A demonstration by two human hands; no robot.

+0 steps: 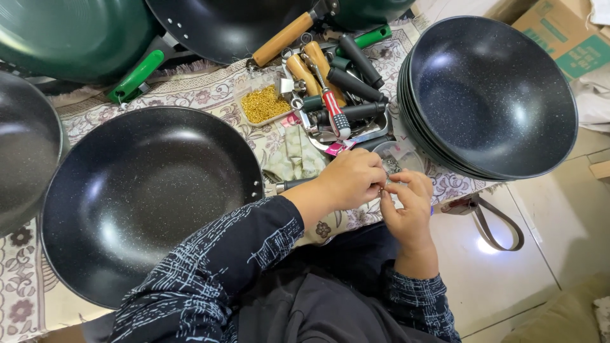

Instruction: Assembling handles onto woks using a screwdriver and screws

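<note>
We see two hands meeting just right of the frame's centre, fingertips pinched together over something very small; we cannot tell what the piece is, perhaps a screw or washer. The left hand (352, 179) is curled closed, knuckles up, and the right hand (406, 206) faces it with fingers bent inward, the two touching at the tips. Just beyond them, at twelve o'clock, lies a clear plastic bag (397, 159) of small hardware.

At nine o'clock from the hands sits a large black speckled wok (149, 197). A short dark stub (293, 185) projects from its rim toward the left wrist, and no full handle is on it, so we judge this pan to be mid-assembly, with the handle not yet fitted.

Further out, at twelve o'clock, a heap of loose handles (330, 76), some wooden and some black, lies with a red-gripped screwdriver (333, 108) and a small tray of brass-coloured fasteners (264, 103) to its left. At two o'clock stands a stack of black woks (492, 95) with no handles showing, which looks like work remaining. At eleven o'clock, green-bodied pans (76, 35) already carry handles, one green, one wooden, so those seem finished.

Everything rests on a floral patterned cloth (210, 89). A cardboard box (562, 35) sits at the far two o'clock corner, and a brown strap (492, 222) lies on the pale floor at three o'clock
</note>
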